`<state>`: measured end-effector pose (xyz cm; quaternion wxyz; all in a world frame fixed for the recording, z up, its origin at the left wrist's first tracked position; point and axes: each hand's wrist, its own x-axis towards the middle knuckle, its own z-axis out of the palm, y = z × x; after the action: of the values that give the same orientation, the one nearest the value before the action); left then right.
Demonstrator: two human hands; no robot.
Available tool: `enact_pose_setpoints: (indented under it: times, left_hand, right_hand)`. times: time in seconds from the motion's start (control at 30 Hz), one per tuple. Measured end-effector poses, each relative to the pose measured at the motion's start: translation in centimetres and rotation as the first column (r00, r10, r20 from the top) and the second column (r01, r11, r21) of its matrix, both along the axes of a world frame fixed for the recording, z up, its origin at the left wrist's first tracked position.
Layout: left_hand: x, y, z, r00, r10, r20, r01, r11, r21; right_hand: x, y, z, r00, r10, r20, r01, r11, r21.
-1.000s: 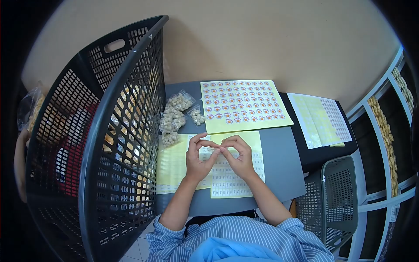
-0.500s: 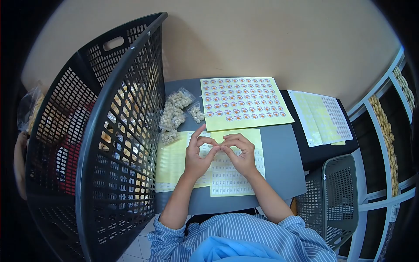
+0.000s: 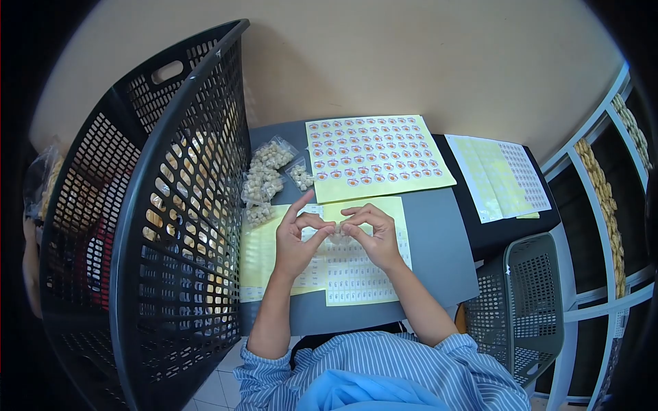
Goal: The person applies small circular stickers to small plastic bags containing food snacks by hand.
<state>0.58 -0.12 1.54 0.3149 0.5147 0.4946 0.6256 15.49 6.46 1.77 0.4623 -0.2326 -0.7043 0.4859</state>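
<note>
My left hand (image 3: 299, 240) and my right hand (image 3: 373, 236) pinch a small clear packet (image 3: 337, 234) between thumbs and fingertips, above the label sheets. Its details are too small to make out. Under my hands lie a sheet of small printed labels (image 3: 356, 282) and a yellow sheet (image 3: 264, 264). Behind them is a yellow sheet with rows of round red-and-white stickers (image 3: 377, 152). Several clear bags of pale pieces (image 3: 264, 179) are piled at the back left of the grey table (image 3: 439, 240), beside the basket.
A tall dark perforated basket (image 3: 171, 226) stands at the left, with packets showing through its holes. At the right are more label sheets (image 3: 497, 178) on a black surface, a grey-green basket (image 3: 531, 301) and a rack (image 3: 603, 205). At the far left, part of another person's arm (image 3: 31, 267) shows.
My fingertips have moved slightly apart, and the small packet now shows between them. The whole view has shifted a little.
</note>
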Motion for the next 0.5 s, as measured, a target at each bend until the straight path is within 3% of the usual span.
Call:
enact_pose_setpoints:
  times: [0.1,0.13,0.17,0.2,0.23,0.33,0.43,0.47,0.5]
  left_hand:
    - [0.9,0.2,-0.6,0.993,0.016,0.114,-0.017,1.0,0.009]
    - [1.4,0.4,-0.8,0.993,0.013,0.116,-0.014,1.0,0.008]
    - [1.9,0.6,-1.1,0.968,-0.058,0.243,0.055,0.998,0.017]
    - [2.3,0.6,-1.2,0.922,-0.127,0.365,0.122,0.992,0.036]
    - [2.6,0.2,-0.6,0.934,-0.177,0.309,0.193,0.981,-0.02]
    - [2.2,0.7,-1.9,0.95,-0.131,0.285,0.143,0.99,-0.02]
    - [2.1,0.3,-1.4,0.912,-0.084,0.401,0.148,0.98,-0.132]
    - [2.1,0.3,-1.1,0.896,-0.07,0.44,0.168,0.967,-0.189]
    - [2.4,0.5,-1.9,0.801,-0.134,0.583,0.239,0.965,-0.107]
  right_hand:
    - [0.0,0.3,-0.3,1.0,-0.002,0.025,0.002,1.0,-0.008]
    - [-0.3,0.5,-0.8,0.998,0.015,-0.06,-0.023,0.989,-0.144]
    - [-0.5,0.7,-1.1,0.989,0.019,-0.148,-0.059,0.96,-0.273]
    - [-0.4,0.7,-1.0,0.989,0.017,-0.145,-0.057,0.96,-0.273]
    - [-0.2,0.7,-0.8,0.992,0.029,-0.121,-0.063,0.955,-0.289]
    - [1.2,0.8,0.9,0.993,0.079,-0.084,-0.105,0.924,-0.369]
    - [5.1,1.9,1.4,0.997,-0.031,-0.077,0.007,0.957,-0.29]
    - [7.1,2.5,0.9,0.966,-0.159,0.203,0.154,0.987,0.041]
    - [8.4,2.7,0.4,0.841,-0.354,0.408,0.189,0.901,0.391]
